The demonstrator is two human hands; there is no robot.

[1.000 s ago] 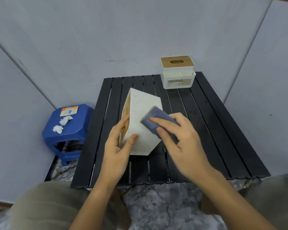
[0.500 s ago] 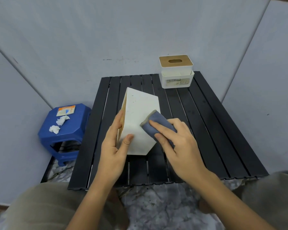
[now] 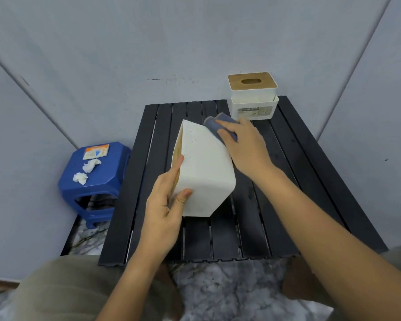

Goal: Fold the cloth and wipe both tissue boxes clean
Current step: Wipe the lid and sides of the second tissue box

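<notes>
White tissue box tipped on edge, mid black slatted table, few dark specks on upturned face. Left hand grips box's near corner, thumb on face, fingers along wooden side. Right hand presses folded blue cloth flat on box's far top edge. Second tissue box, wooden lid, behind it at table's back. Blue stool with crumpled tissues left of table.

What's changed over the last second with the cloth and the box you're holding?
The right hand has slid the folded blue cloth up the white tissue box, from its middle to the far top edge. The left hand keeps its grip on the box's near left edge, tilted as before. The second tissue box stays at the far end of the black table.
</notes>
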